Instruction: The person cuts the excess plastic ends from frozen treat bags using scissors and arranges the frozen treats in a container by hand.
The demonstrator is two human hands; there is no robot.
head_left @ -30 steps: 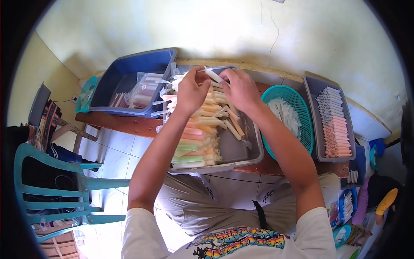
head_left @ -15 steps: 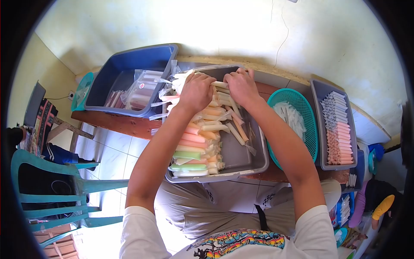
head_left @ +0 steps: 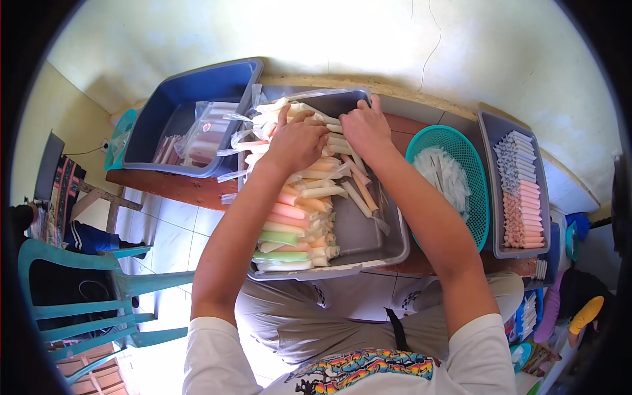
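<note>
1. Filled plastic tubes [head_left: 319, 192], many: cream, orange, pink and green, piled along the left side of a grey tub [head_left: 368, 245]; a few lie apart from the pile, to its right, inside the same tub.
2. Left hand [head_left: 299, 143], one: palm down over the cream tubes near the far end of the pile, fingers bent.
3. Right hand [head_left: 364, 133], one: fingers curled in, thumb side beside the far tube ends, near the left hand. Whether either hand grips a tube cannot be told, the fingertips being hidden.
4. Blue tub [head_left: 172, 99], left of the grey tub: holds a clear bag [head_left: 209, 131] of mauve tubes with a red-and-white label, and loose tubes beside it.
5. Green basket [head_left: 475, 172], right of the grey tub: contains clear plastic pieces.
6. Grey tray [head_left: 500, 245], farther right: stacked tubes [head_left: 523, 191], pale grey at the far end, pink nearer.
7. Red-brown bench [head_left: 171, 189], beneath the tubs.
8. Turquoise chair [head_left: 79, 303], at left.
9. Another person [head_left: 584, 309], at far right, one sleeve yellow.
</note>
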